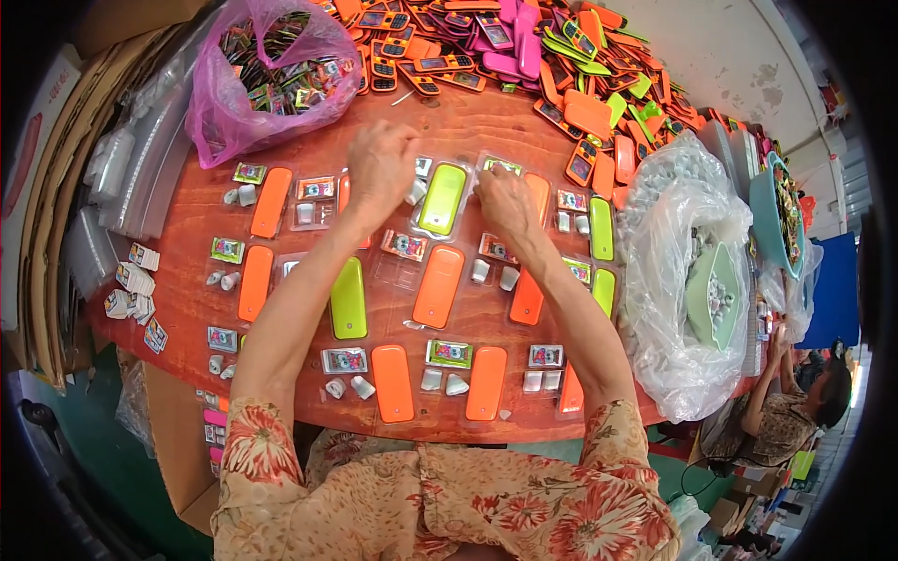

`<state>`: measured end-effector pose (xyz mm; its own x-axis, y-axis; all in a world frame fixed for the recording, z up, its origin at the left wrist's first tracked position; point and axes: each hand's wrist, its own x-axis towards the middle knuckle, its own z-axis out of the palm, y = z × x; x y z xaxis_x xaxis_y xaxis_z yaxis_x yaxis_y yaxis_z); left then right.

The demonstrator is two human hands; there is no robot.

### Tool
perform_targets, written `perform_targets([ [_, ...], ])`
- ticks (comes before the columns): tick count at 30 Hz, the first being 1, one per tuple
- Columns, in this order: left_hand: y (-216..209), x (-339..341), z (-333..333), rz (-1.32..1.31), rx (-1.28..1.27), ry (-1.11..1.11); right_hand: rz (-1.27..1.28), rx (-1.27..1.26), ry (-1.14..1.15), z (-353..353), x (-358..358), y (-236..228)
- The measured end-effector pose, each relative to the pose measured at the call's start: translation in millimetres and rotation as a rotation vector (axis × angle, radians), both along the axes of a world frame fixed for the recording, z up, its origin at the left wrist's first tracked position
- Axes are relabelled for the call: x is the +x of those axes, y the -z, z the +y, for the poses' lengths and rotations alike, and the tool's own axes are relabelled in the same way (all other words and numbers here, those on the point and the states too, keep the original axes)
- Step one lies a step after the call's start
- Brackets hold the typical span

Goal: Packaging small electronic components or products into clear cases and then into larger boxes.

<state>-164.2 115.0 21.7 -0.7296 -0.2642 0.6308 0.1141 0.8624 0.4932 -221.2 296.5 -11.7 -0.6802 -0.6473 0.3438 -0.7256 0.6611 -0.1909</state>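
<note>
My left hand is closed, its fingers curled, over the far middle of the red-brown table. Beside it lie small white cup-like pieces and a lime-green toy phone in a clear plastic tray. To the right of that phone, my right hand is closed over another clear tray, fingertips by a small green packet. What either hand holds, if anything, is hidden. Rows of similar trays lie around and below my arms, with orange phones, a green phone and small packets.
A pink plastic bag of packets stands far left. Orange, green and magenta phones are heaped at the back. To the right, a clear bag holds a pale green basin. Small cards lie left. Another person sits at right.
</note>
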Motion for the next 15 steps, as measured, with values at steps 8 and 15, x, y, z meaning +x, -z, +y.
perform_targets([
  [8,11.7,33.5,-26.8,-0.232,-0.046,0.042,-0.187,0.058,0.021,3.9,-5.5,-8.7],
  [15,4.5,28.2,-3.0,-0.358,0.003,0.059,-0.079,0.033,0.124,0.5,-1.2,-6.5],
])
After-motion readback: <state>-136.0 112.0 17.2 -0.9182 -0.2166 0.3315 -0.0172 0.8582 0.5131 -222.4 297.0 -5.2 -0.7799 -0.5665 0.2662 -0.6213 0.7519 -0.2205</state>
